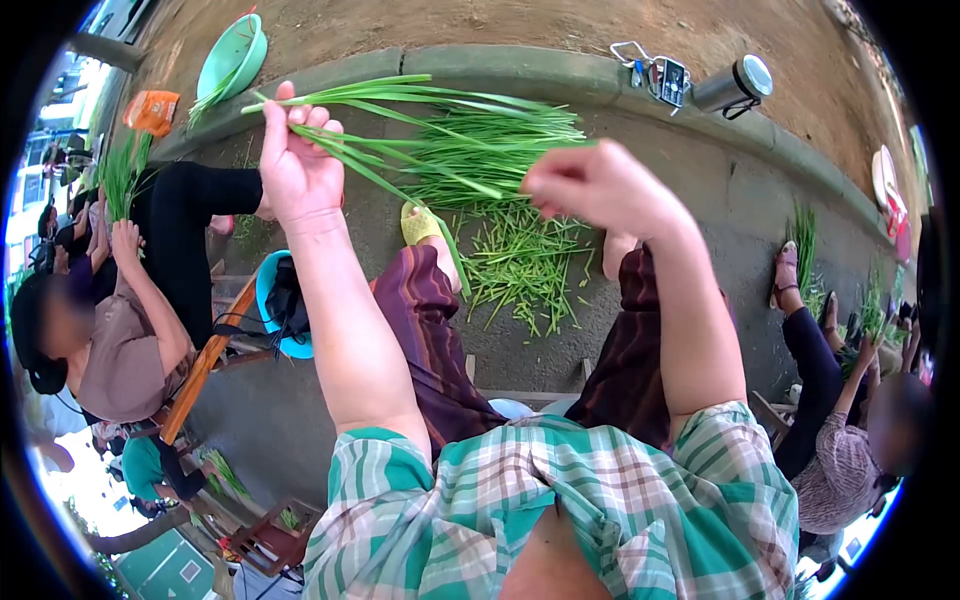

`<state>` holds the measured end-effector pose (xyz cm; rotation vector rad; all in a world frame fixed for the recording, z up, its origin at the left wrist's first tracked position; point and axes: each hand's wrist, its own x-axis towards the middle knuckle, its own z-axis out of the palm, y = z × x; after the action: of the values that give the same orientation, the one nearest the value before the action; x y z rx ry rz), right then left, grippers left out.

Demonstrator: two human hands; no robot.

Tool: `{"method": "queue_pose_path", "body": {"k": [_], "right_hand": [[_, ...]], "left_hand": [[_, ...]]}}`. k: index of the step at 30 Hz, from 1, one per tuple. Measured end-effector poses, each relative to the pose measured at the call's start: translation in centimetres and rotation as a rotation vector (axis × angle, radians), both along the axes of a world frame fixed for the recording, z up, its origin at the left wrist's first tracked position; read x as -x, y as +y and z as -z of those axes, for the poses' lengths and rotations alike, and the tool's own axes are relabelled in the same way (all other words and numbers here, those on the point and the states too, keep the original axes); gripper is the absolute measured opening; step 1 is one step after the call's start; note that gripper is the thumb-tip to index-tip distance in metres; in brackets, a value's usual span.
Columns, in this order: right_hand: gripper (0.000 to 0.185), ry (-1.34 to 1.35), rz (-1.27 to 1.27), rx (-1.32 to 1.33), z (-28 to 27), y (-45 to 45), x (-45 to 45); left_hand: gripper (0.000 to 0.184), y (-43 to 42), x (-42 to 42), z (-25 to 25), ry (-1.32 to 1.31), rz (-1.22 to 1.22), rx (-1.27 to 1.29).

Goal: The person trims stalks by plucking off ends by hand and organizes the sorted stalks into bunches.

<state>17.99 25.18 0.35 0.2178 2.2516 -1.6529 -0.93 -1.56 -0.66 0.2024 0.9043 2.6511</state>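
My left hand is closed around a small bunch of long, flat green chives, which fan out to the right. My right hand is curled and somewhat blurred, close to the tips of the lower leaves. Whether anything is pinched in its fingers I cannot make out. Below and between the hands, a thick pile of long chives lies on the ground. Nearer to me is a heap of short cut or broken pieces, between my feet.
A concrete curb runs behind the pile, with a steel tumbler and a phone on it. A green basin and orange bag are at upper left. A blue bucket stands left; people sit on both sides.
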Motion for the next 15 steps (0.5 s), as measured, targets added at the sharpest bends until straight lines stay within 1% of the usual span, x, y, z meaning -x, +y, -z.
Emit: {"method": "queue_pose_path", "body": {"k": [2,3,4,6,7,8,10,12,15], "right_hand": [[0.019,0.051,0.264,0.172,-0.4,1.3,0.0],[0.02,0.127,0.352,0.217,-0.4,1.9,0.1],[0.022,0.157,0.504,0.259,-0.5,2.1,0.4],[0.023,0.249,0.712,0.312,-0.3,2.5,0.6],[0.023,0.261,0.753,0.313,-0.1,2.8,0.6],[0.023,0.263,0.754,0.31,0.2,2.8,0.6],[0.024,0.282,0.642,0.276,0.4,2.3,0.8],[0.025,0.158,0.5,0.241,-0.1,1.2,0.5],[0.029,0.114,0.365,0.207,0.7,0.0,0.6]], "left_hand": [[0.031,0.6,-0.4,-0.3,0.004,-0.009,0.1],[0.031,0.8,-0.5,-0.3,0.006,-0.011,0.1],[0.031,1.1,-0.6,-0.4,0.005,0.004,0.135],[0.031,1.8,-1.0,-0.5,0.005,0.02,0.167],[0.031,2.1,-1.2,-0.5,0.006,0.047,0.198],[0.031,2.5,-1.4,-0.5,0.007,0.074,0.229],[0.031,3.3,-1.7,-0.4,-0.004,0.098,0.23],[0.032,3.8,-1.8,-0.3,0.005,0.239,0.243],[0.032,4.6,-2.3,-0.2,-0.002,0.245,0.259]]}}
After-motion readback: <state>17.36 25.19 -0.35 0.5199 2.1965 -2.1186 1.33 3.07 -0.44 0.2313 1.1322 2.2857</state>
